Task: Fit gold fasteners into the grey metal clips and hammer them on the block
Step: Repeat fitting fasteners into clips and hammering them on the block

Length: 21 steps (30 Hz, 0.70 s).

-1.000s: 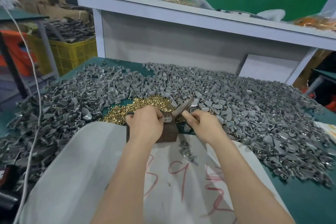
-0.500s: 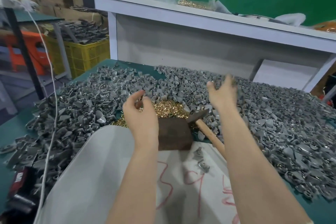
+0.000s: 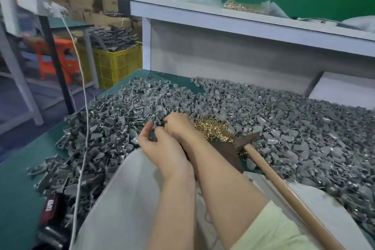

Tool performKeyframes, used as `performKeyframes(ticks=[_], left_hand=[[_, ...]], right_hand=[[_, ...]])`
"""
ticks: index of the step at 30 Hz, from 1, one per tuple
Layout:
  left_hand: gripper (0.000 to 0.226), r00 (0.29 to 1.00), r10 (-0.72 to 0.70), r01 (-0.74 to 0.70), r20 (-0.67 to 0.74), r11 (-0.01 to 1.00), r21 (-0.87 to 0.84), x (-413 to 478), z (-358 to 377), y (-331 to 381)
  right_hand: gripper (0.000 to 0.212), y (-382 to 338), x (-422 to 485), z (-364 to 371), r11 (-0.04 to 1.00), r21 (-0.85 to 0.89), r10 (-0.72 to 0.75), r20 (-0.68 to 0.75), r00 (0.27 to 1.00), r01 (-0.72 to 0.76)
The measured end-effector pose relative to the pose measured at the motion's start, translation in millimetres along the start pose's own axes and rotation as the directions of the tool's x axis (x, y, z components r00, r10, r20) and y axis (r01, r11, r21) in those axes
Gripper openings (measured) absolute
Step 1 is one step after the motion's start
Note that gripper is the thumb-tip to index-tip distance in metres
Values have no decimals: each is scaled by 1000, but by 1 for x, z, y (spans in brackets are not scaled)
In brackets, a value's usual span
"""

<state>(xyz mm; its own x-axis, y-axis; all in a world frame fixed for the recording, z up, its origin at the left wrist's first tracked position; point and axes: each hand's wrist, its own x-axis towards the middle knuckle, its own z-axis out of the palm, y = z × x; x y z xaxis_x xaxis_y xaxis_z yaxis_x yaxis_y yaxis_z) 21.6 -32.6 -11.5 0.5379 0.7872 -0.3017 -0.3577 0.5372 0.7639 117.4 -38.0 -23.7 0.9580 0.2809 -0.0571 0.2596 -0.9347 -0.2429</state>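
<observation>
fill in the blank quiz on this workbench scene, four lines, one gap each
1. The wooden-handled hammer lies on the table, held by ___ hand.
2. The slotted plastic crate beyond the table is ___.
3. The right hand is at the heap of grey metal ___.
4. The small gold fasteners lie just beyond the dark brown rectangular ___.
Missing: neither; yellow; clips; block.

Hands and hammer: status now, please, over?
Left hand and right hand together at grey clips, grip unclear. Hammer lying free, head at block. Right forearm crosses the block.
</observation>
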Motion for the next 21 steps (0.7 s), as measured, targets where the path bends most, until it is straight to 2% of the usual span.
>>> performKeyframes(ticks=[2,4,6,8,10,13,17,19,21], left_hand=[[24,1000,5,-5,16,1000,8,-2,1,1],[23,998,16,-19,64,999,38,-5,1,0],[25,987,39,-54,154,994,100,-8,1,-2],[29,957,60,-115,283,977,180,-13,2,-3],[27,902,77,-200,424,947,252,-18,3,-4],[19,764,78,-377,641,859,346,-26,4,-6],[17,615,-6,-499,788,771,396,-37,6,-8],[24,593,-25,-521,805,750,407,-39,6,-8],[24,618,-31,-492,786,764,417,-38,5,-6]], right_hand=[[15,6,-5,-5,989,146,-11,-139,990,32],[13,18,-15,-20,946,318,6,-230,973,70],[5,34,-31,-38,858,505,23,-225,974,96],[9,53,-53,-53,743,659,17,-193,981,116],[13,68,-76,-63,684,718,33,-213,976,134],[10,83,-107,-72,682,715,94,-290,952,151],[7,92,-130,-73,678,714,129,-353,927,177],[16,95,-135,-73,632,754,129,-327,936,177],[20,97,-136,-73,529,828,117,-288,950,186]])
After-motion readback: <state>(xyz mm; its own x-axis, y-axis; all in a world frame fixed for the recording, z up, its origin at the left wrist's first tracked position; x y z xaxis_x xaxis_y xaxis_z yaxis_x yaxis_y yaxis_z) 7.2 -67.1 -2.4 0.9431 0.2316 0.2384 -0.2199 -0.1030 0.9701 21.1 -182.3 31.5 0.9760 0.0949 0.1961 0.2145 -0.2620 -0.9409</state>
